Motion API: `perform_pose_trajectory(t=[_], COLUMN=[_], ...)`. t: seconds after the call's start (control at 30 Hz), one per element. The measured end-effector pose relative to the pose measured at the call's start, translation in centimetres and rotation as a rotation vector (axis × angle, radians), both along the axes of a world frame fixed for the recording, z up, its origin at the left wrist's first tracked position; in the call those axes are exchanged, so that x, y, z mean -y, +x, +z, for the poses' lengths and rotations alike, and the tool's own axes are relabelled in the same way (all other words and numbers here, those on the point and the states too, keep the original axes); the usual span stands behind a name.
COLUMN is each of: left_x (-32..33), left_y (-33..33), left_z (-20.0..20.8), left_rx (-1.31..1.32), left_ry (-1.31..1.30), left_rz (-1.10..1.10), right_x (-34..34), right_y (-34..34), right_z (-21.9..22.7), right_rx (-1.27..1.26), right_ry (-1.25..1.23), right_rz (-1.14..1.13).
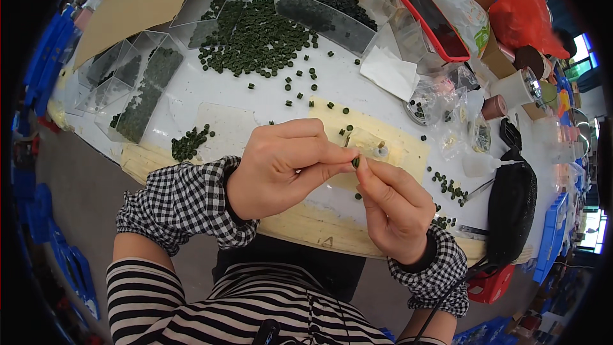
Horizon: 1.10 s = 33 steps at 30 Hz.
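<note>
A small dark green round part [355,162] is pinched between the fingertips of both hands, above the near middle of the table. My left hand [287,163] closes thumb and forefinger on its left side. From the right, my right hand [397,207] grips it the same way. Just behind the fingertips lies a yellowish pad [399,131] bearing a small fixture [381,150] with a metal pin. Several like green parts [345,111] lie around it. A large heap of green spool-shaped parts [255,35] spreads across the far table.
Clear plastic boxes with green parts stand at the left [150,83] and far middle [329,19]. At right are a red-cased phone [434,22], a white tissue [389,73], a white squeeze bottle [480,165] and a black pouch [513,207]. Small piles lie left [188,145] and right [450,188].
</note>
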<state>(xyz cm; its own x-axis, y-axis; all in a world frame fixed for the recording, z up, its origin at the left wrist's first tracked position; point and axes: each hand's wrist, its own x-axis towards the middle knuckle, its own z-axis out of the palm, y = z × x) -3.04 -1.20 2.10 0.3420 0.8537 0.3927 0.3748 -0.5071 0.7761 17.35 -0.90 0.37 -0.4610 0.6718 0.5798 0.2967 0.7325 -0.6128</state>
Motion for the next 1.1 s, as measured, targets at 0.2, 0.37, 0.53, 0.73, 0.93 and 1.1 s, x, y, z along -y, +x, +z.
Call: perform_pose_trajectory(t=[0.2,0.37,0.53,0.73,0.93,1.1], left_x=[-0.02,-0.11,-0.07,-0.30,-0.42,-0.33], left_y=[0.01,0.02,-0.12,-0.21,0.05,0.12], left_z=[-0.14,-0.53,-0.49,-0.41,-0.13,-0.14], left_rx=[-0.060,-0.077,-0.140,-0.134,-0.052,-0.035], left_ry=[0.100,0.207,0.276,0.230,0.140,0.097], left_rz=[0.012,0.008,-0.004,-0.019,0.002,0.013], right_x=[0.06,0.04,0.26,0.14,-0.17,-0.16], right_y=[-0.10,-0.05,-0.08,0.06,0.26,0.36], right_z=[-0.22,-0.13,-0.23,0.09,0.32,0.22], right_rx=[-0.040,-0.034,-0.061,-0.034,-0.028,-0.022], right_ry=[-0.050,-0.044,-0.070,-0.047,-0.008,-0.005], right_rz=[-0.001,0.001,-0.008,-0.014,-0.004,0.000])
